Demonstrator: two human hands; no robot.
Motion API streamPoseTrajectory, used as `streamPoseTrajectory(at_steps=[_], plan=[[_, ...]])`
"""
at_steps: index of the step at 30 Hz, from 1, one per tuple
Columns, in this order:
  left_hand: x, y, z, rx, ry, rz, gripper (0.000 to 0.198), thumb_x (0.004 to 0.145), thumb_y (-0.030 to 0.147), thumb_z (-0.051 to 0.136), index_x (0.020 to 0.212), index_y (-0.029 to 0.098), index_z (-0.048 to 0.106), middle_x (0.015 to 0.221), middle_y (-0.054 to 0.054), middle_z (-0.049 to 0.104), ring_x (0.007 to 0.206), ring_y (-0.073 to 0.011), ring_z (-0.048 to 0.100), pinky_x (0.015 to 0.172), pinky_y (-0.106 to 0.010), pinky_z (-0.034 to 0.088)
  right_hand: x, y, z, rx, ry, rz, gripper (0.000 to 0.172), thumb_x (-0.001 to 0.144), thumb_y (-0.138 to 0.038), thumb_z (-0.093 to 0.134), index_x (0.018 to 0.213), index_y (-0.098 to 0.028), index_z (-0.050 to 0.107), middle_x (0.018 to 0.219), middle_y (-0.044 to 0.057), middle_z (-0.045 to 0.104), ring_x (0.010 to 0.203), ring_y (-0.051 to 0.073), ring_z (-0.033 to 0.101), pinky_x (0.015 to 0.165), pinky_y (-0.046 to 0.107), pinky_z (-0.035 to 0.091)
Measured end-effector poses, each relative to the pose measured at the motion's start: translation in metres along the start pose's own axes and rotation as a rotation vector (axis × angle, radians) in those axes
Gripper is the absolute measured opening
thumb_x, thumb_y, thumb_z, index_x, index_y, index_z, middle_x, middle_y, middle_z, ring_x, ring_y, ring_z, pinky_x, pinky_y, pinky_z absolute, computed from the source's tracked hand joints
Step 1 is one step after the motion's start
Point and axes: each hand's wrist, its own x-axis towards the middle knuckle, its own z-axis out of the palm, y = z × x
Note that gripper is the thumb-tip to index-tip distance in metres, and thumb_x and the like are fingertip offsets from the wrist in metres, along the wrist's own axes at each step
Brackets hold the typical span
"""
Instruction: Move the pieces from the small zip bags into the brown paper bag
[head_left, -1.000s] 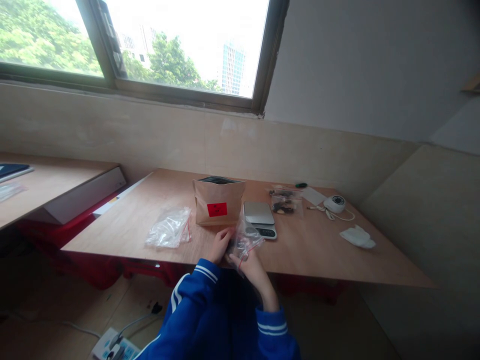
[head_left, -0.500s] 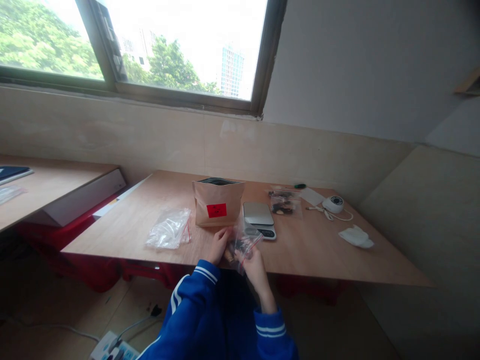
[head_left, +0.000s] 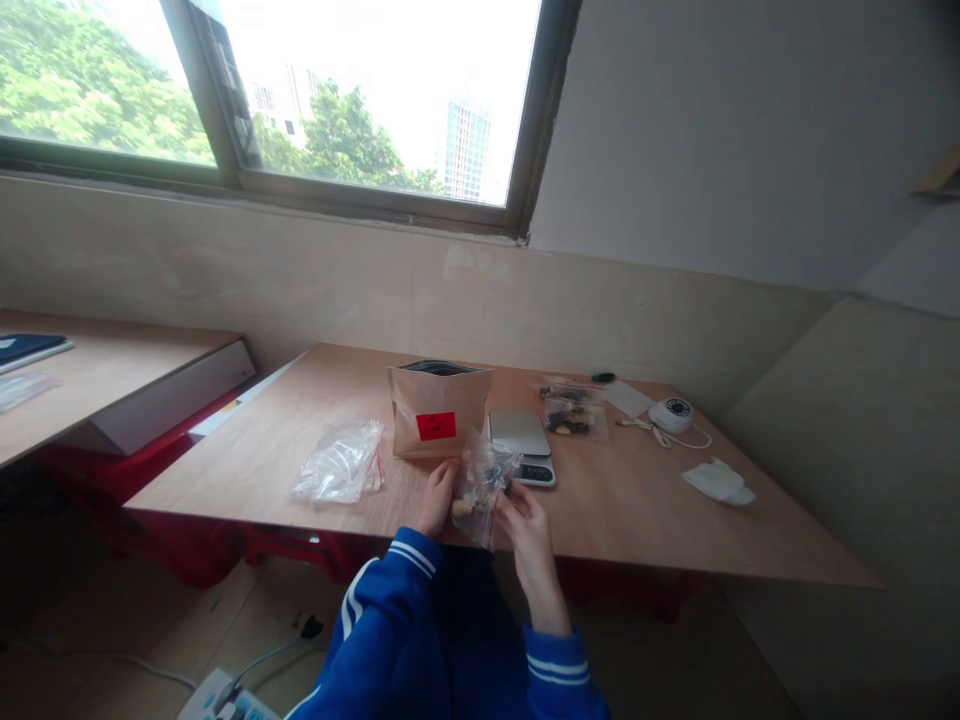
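A small clear zip bag (head_left: 482, 482) with dark and pale bits inside stands between my two hands at the table's near edge. My left hand (head_left: 437, 496) grips its left side, fingers closed. My right hand (head_left: 527, 517) holds its right side, fingers curled on the plastic. Just behind stands a brown paper pouch (head_left: 437, 411) with a red label, its top open. A small silver scale (head_left: 523, 444) lies to the right of the pouch.
A heap of empty clear bags (head_left: 341, 461) lies left on the wooden table (head_left: 630, 500). Filled small bags (head_left: 568, 410), a white round device (head_left: 671, 413) with a cord and a white cloth (head_left: 718, 481) sit right. A power strip (head_left: 225, 698) lies on the floor.
The clear bag has been raised more upright between my hands, and my right hand has shifted from under it to its right side.
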Motion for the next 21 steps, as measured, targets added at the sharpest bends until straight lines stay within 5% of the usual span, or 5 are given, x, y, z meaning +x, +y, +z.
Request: streamPoseTrajectory(at_steps=[7,11,14,21], plan=[[-0.002,0.001,0.000,0.002,0.005,-0.022,0.039,0.076,0.051,0.053,0.089,0.017,0.067,0.101,-0.009,0.069,0.101,-0.0242,0.059,0.091,-0.033,0.044,-0.006,-0.034,-0.022,0.004,-0.056,0.042,0.039,0.058,-0.029,0.082,0.091,-0.018,0.067,0.088,0.005,0.073,0.079,0.020,0.069,0.067,0.030,0.056],[0.000,-0.001,-0.002,0.018,0.041,-0.047,0.042,0.074,0.051,0.055,0.093,0.016,0.067,0.107,-0.011,0.068,0.108,-0.0263,0.057,0.096,-0.036,0.040,-0.008,-0.063,-0.026,-0.008,-0.080,-0.054,0.036,0.064,-0.030,0.079,0.095,-0.020,0.065,0.093,0.004,0.072,0.084,0.020,0.068,0.070,0.030,0.056],[0.001,-0.004,-0.003,0.027,0.056,-0.059,0.043,0.073,0.052,0.056,0.095,0.016,0.067,0.110,-0.012,0.067,0.112,-0.0279,0.055,0.098,-0.037,0.039,0.003,-0.087,0.001,-0.036,-0.094,-0.206,0.034,0.067,-0.031,0.077,0.097,-0.020,0.064,0.096,0.003,0.071,0.087,0.019,0.067,0.072,0.029,0.055],[0.005,-0.010,-0.003,-0.038,0.033,-0.044,0.038,0.073,0.050,0.058,0.091,0.017,0.069,0.105,-0.011,0.069,0.108,-0.0290,0.058,0.098,-0.039,0.041,0.059,-0.130,0.117,-0.211,-0.265,-0.734,0.025,0.077,-0.031,0.066,0.098,-0.018,0.062,0.099,0.006,0.070,0.090,0.018,0.065,0.083,0.033,0.053]])
